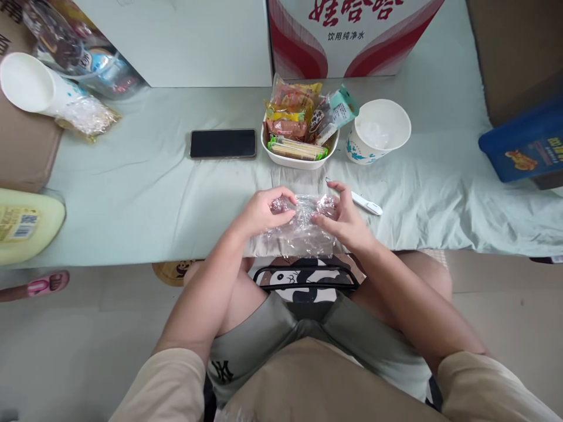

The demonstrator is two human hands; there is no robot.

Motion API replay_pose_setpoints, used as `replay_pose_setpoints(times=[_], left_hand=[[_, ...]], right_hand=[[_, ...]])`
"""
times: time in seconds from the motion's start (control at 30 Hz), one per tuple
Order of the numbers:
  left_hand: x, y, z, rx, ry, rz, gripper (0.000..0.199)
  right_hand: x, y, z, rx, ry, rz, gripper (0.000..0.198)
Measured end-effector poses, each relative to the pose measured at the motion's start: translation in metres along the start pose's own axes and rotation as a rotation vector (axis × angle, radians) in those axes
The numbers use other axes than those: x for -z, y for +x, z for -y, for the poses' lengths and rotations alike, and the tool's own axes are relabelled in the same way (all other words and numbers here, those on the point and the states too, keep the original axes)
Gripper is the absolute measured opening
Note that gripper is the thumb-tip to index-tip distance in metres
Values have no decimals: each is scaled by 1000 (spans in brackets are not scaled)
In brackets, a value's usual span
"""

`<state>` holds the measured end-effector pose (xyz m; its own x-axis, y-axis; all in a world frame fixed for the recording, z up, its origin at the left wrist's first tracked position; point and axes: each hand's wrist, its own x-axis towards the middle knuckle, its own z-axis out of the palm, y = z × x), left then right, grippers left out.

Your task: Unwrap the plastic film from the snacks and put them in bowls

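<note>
One beige shirt (308, 381), two hands (266, 210) with one crumpled clear film (303, 234) in their grip

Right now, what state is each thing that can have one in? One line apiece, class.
Left hand, curled
Right hand, thumb and index finger spread
Clear plastic film, crumpled
Phone, screen dark
Snack tray, full
Paper cup, upright, something clear inside
Cup stack, partly wrapped
White tool, lying flat

Plain beige short-sleeved fabric top (303, 390), loose sleeves (169, 381) ending near the elbows, forearms uncovered. Grey-green fabric shorts (253, 349), hems short of the knees, small black interlocking-letter emblem (221, 371) on left leg. Left hand (269, 210), right hand (347, 221) bare.
</note>
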<state>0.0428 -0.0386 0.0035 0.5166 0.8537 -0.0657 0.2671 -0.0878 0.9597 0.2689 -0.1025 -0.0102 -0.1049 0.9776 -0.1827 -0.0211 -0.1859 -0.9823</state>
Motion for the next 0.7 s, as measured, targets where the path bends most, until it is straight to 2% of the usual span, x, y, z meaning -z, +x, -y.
replay_pose_setpoints(times=[0.07,0.13,0.2,0.27,0.33,0.43,0.5,0.6,0.7], left_hand=[[-1,0,3,-5,-77,-72,38],[0,1,4,6,-249,-104,59],[1,2,4,26,-412,-44,69],[-2,4,3,44,-499,81,60],[-8,6,3,71,-522,169,45],[-15,7,4,88,-484,106,33],[-16,6,4,106,-400,64,29],[-11,2,2,168,-349,99,32],[-3,-2,0,215,-505,117,35]], right_hand=[[0,-1,-1,-19,14,13,83],[0,-1,-1,6,-3,-3,81],[1,-1,1,75,20,-65,77],[1,0,2,119,77,-119,74],[1,1,3,102,111,-106,62],[2,1,6,48,-4,-11,32],[5,0,9,64,-161,9,32],[9,-5,12,132,-337,22,33],[14,-8,15,213,-235,32,31]])
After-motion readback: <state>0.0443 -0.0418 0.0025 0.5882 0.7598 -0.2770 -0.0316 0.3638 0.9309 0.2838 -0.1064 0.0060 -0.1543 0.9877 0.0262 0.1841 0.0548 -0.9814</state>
